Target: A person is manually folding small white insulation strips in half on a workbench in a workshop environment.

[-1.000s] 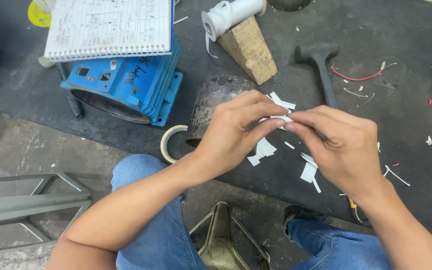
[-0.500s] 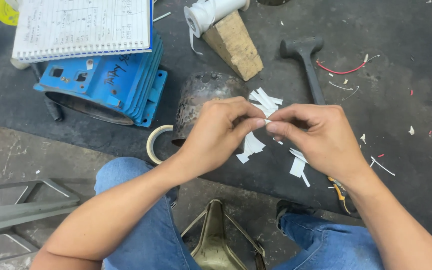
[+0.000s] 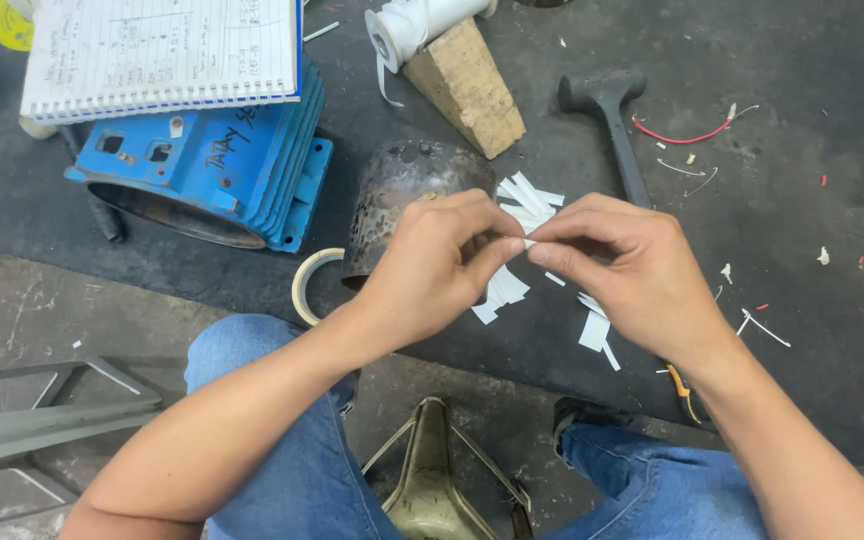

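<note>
Pinching a white strip (image 3: 524, 243) between them, left hand (image 3: 432, 270) and right hand (image 3: 632, 270) stay fingertip to fingertip as before, more strips (image 3: 527, 200) just beyond, hammer (image 3: 617, 125) farther beyond the right.

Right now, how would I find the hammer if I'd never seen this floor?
Start at the big blue motor housing under the notebook. Go right, past the wooden block, to the black mat's middle. The hammer lies above the right hand: all black, head up, near a red wire.
</note>
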